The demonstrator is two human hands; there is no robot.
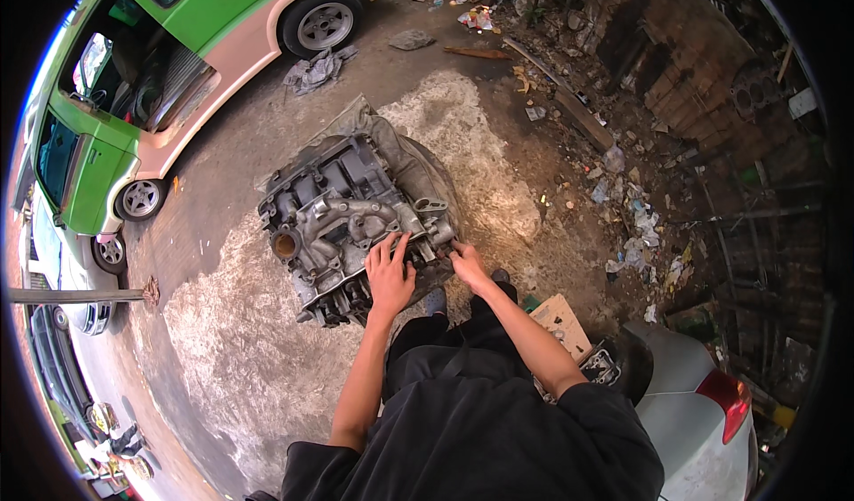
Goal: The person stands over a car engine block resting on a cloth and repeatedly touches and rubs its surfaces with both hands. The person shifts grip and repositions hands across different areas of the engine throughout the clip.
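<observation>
A metal engine block (329,181) rests on a round stand draped with a dull cloth (418,172), with a cast manifold (347,216) and a brass-coloured round port at its left. My left hand (390,274) touches the manifold's near right side, fingers apart over the casting. My right hand (467,263) is closed at the engine's right end, beside a silver fitting (438,231); what its fingers grip is too small to make out.
A green and pink van (213,20) stands behind at left, other vehicles farther left. Litter and planks (578,118) line the right side. A silver car's rear (685,421), a cardboard piece (556,323) and metal parts sit by my right. A crumpled cloth (316,69) lies near the van.
</observation>
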